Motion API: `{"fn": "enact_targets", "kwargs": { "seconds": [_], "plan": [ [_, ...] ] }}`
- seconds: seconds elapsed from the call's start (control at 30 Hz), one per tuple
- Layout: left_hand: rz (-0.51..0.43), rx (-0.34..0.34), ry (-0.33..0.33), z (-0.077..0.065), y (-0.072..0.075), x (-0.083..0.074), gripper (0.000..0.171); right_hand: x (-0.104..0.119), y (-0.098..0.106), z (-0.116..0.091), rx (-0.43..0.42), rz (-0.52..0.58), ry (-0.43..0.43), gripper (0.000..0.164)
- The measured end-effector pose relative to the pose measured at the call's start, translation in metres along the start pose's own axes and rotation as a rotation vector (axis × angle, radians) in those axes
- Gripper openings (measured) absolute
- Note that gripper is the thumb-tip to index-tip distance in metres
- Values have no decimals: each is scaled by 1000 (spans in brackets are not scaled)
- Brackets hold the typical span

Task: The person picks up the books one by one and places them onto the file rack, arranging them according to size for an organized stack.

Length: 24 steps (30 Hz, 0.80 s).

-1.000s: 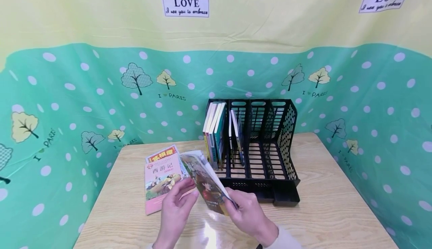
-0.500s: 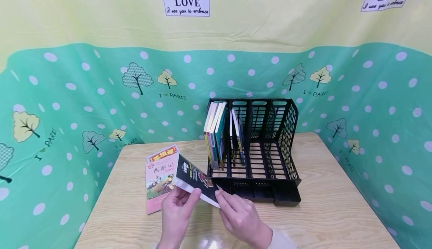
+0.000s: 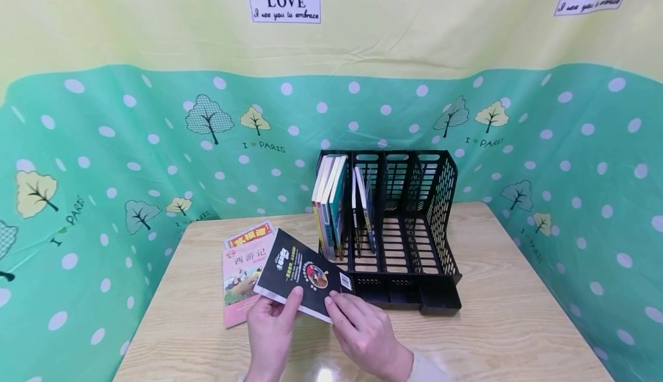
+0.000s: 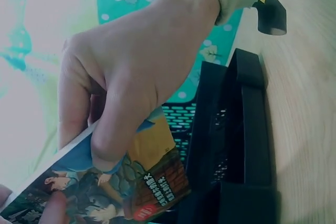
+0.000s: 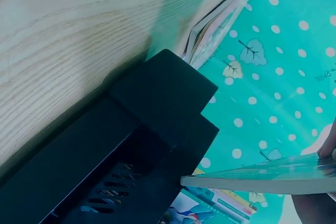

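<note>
A thin paperback book (image 3: 305,275) is held tilted over the table, its black back cover and barcode facing up in the head view. My left hand (image 3: 271,327) pinches its near edge, thumb on the black cover and fingers underneath. At the lower right corner my right hand (image 3: 365,330) grips the book, fingers on top; its thumb is hidden there. In the left wrist view the illustrated cover (image 4: 152,182) shows from below, with a thumb pressed on it. The right wrist view shows the book's page edge (image 5: 262,184).
Left on the table (image 3: 497,336), a pink book (image 3: 243,307) overlaps a red-and-yellow titled one (image 3: 248,236), partly behind the held book. A black file rack (image 3: 440,290) stands behind the hands; books (image 3: 328,209) stand in its left slot, thinner ones (image 3: 364,209) beside them.
The book has been turned over: its illustrated cover faced up earlier, and now the black back does. The left hand came onto its near edge; the right hand shifted its hold. The rack is unchanged.
</note>
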State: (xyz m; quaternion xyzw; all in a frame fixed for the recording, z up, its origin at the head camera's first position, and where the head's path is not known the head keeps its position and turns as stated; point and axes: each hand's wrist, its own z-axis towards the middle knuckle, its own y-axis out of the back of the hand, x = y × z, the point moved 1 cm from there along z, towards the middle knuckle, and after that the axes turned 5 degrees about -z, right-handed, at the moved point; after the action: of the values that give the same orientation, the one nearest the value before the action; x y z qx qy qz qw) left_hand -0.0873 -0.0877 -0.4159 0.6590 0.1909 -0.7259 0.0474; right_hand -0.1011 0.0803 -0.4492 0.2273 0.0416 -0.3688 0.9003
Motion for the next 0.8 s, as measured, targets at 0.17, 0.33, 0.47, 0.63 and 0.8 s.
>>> {"fn": "enact_targets", "kwargs": {
  "seconds": [0.17, 0.33, 0.47, 0.63, 0.8],
  "plan": [
    [-54, 18, -32, 1, 1, 3, 28, 1, -2, -5, 45, 3, -35, 28],
    [-89, 53, -39, 2, 3, 4, 28, 0, -2, -10, 111, 71, -113, 45],
    [-74, 75, -54, 4, 7, 4, 27, -6, 1, -11, 165, 159, -202, 72],
    [-18, 148, -102, 6, 13, 5, 22, -20, 8, -7, 271, 258, -369, 75],
    [-14, 271, -117, 7, 19, 6, 24, -35, 16, 1, 363, 380, -556, 68]
  ]
}}
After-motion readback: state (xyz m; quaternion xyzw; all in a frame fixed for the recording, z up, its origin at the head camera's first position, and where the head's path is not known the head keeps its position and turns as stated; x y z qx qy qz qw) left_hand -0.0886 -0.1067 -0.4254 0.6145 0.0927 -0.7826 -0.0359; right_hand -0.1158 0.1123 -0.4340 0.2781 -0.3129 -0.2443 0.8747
